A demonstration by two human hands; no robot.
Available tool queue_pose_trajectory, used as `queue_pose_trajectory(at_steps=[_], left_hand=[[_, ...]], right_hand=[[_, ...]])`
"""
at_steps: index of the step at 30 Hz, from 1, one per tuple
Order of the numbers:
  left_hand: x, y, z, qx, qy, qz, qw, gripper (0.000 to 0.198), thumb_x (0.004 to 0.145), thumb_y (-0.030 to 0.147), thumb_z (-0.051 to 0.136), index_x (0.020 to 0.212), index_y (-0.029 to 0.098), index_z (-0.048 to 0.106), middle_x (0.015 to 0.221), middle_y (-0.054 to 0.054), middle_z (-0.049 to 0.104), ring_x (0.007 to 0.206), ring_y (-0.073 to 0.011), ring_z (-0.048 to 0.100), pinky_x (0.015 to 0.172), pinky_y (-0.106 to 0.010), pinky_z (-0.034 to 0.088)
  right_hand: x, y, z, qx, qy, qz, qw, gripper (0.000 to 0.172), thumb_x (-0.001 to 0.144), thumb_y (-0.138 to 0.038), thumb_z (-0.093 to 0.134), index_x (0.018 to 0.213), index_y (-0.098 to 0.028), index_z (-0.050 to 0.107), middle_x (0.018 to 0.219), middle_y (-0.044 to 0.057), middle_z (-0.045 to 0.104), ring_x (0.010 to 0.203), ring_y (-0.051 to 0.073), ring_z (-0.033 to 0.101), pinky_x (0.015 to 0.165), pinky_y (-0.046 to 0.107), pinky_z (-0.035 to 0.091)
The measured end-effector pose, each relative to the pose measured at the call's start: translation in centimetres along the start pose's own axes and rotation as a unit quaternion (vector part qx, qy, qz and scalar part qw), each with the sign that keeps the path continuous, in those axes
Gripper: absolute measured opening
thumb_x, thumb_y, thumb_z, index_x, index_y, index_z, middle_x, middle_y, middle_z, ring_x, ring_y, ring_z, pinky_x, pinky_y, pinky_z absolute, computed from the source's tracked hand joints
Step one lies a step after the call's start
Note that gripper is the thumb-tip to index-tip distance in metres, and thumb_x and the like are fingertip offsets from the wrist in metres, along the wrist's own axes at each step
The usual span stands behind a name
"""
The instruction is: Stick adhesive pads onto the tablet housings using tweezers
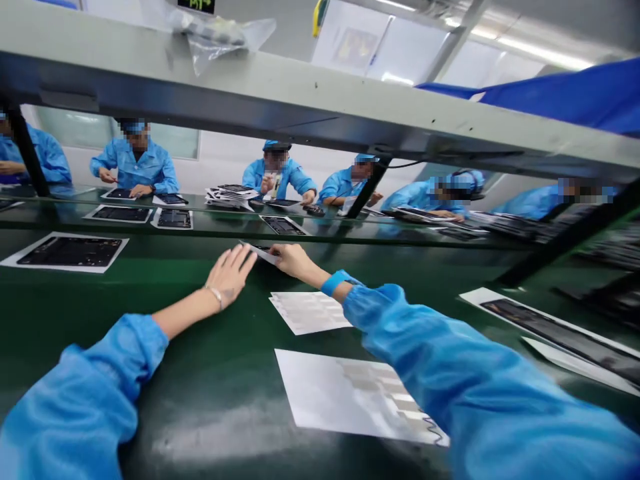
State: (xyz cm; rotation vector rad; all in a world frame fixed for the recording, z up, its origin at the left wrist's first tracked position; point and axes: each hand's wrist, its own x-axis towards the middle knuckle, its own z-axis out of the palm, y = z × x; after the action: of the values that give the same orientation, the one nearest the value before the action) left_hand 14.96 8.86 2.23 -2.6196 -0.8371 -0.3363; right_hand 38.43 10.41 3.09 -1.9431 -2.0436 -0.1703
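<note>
Plastic bag point(215, 33) lies overhead; right hand point(295, 261) touches a white slip point(261, 253).

"What's the person wearing on the arms?"

"A glossy blue smock. The left sleeve point(75, 400) and right sleeve point(465, 373) are both loose and creased, and each gathers into a puffy elastic cuff."

"Anything at the wrists?"

"A flat, bright blue wristband point(336, 283) sits just behind the right hand point(297, 261). A thin silver-coloured bracelet point(215, 297) circles the wrist just behind the left hand point(230, 275)."
</note>
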Motion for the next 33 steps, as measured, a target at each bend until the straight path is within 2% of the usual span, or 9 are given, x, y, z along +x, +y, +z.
queue_pose_trajectory(at_steps=[5,8,13,17,20,23,26,29,33], left_hand=[[-1.1,-1.7,-4.0,0.013,-0.038,0.042,0.998,0.03,0.096,0.007,0.047,0.123,0.01,0.059,0.121,-0.018,0.064,0.118,-0.0288,0.059,0.096,-0.041,0.044],[-6.0,-0.7,-7.4,0.024,-0.054,0.102,0.993,0.022,0.094,0.006,0.049,0.109,0.015,0.063,0.103,-0.013,0.066,0.098,-0.0252,0.063,0.081,-0.036,0.046],[-15.9,3.0,-11.8,0.046,-0.054,0.201,0.977,0.017,0.089,0.006,0.053,0.096,0.021,0.059,0.082,-0.004,0.06,0.068,-0.0186,0.057,0.057,-0.029,0.036],[-21.4,6.7,-13.4,-0.011,-0.069,0.234,0.97,0.023,0.09,0.002,0.044,0.089,0.023,0.054,0.074,-0.001,0.058,0.057,-0.0181,0.053,0.051,-0.031,0.031],[-23.0,8.4,-13.9,-0.066,-0.133,0.245,0.958,0.023,0.089,0.002,0.045,0.09,0.023,0.055,0.073,0.0,0.061,0.056,-0.0188,0.055,0.05,-0.032,0.03],[-21.6,9.2,-14.1,-0.15,-0.2,0.248,0.936,0.007,0.093,0.019,0.056,0.098,0.023,0.057,0.079,0.001,0.065,0.06,-0.0193,0.058,0.052,-0.031,0.033],[-16.9,10.0,-13.2,-0.191,-0.199,0.282,0.919,0.009,0.098,0.03,0.056,0.099,0.022,0.059,0.091,-0.001,0.068,0.074,-0.02,0.062,0.064,-0.031,0.041],[-10.5,11.8,-10.4,-0.155,-0.138,0.317,0.925,0.019,0.103,0.032,0.051,0.107,0.017,0.063,0.114,-0.008,0.067,0.105,-0.0255,0.06,0.087,-0.036,0.044],[-3.4,14.5,-5.4,-0.16,-0.117,0.325,0.925,0.043,0.101,0.04,0.055,0.138,0.017,0.054,0.152,-0.013,0.045,0.138,-0.0323,0.039,0.109,-0.043,0.035]], right_hand=[[-6.8,-7.7,-4.0,0.071,0.001,-0.094,0.993,0.026,0.085,-0.015,0.064,0.108,-0.023,0.072,0.086,0.0,0.075,0.079,0.017,0.068,0.076,0.025,0.048],[-11.4,-9.4,-6.7,0.236,0.13,-0.132,0.954,0.017,0.088,-0.028,0.066,0.102,-0.02,0.073,0.085,0.002,0.075,0.077,0.018,0.069,0.074,0.028,0.051],[-18.2,-8.2,-9.8,0.395,0.287,-0.031,0.872,0.028,0.091,-0.046,0.064,0.102,-0.021,0.072,0.069,0.001,0.069,0.066,0.018,0.067,0.069,0.032,0.054],[-22.2,-5.7,-9.2,0.416,0.272,0.063,0.866,0.035,0.087,-0.054,0.067,0.098,-0.022,0.069,0.07,0.002,0.068,0.068,0.021,0.069,0.072,0.036,0.055],[-24.3,-3.4,-7.6,0.421,0.249,0.123,0.864,0.037,0.085,-0.058,0.067,0.092,-0.021,0.069,0.068,0.003,0.067,0.071,0.022,0.068,0.077,0.039,0.055],[-26.0,-1.1,-6.1,0.425,0.23,0.175,0.858,0.041,0.084,-0.062,0.066,0.086,-0.021,0.07,0.069,0.003,0.066,0.071,0.021,0.066,0.076,0.038,0.054],[-27.5,1.0,-5.2,0.466,0.188,0.209,0.839,0.044,0.081,-0.064,0.067,0.084,-0.021,0.07,0.071,0.002,0.067,0.071,0.019,0.066,0.076,0.036,0.055],[-28.5,2.6,-5.0,0.513,0.11,0.233,0.819,0.045,0.079,-0.064,0.07,0.086,-0.02,0.07,0.075,0.005,0.072,0.078,0.021,0.071,0.082,0.038,0.056],[-28.6,4.0,-5.4,0.521,0.04,0.254,0.814,0.047,0.077,-0.063,0.074,0.09,-0.018,0.071,0.083,0.008,0.077,0.085,0.022,0.073,0.086,0.037,0.056]])
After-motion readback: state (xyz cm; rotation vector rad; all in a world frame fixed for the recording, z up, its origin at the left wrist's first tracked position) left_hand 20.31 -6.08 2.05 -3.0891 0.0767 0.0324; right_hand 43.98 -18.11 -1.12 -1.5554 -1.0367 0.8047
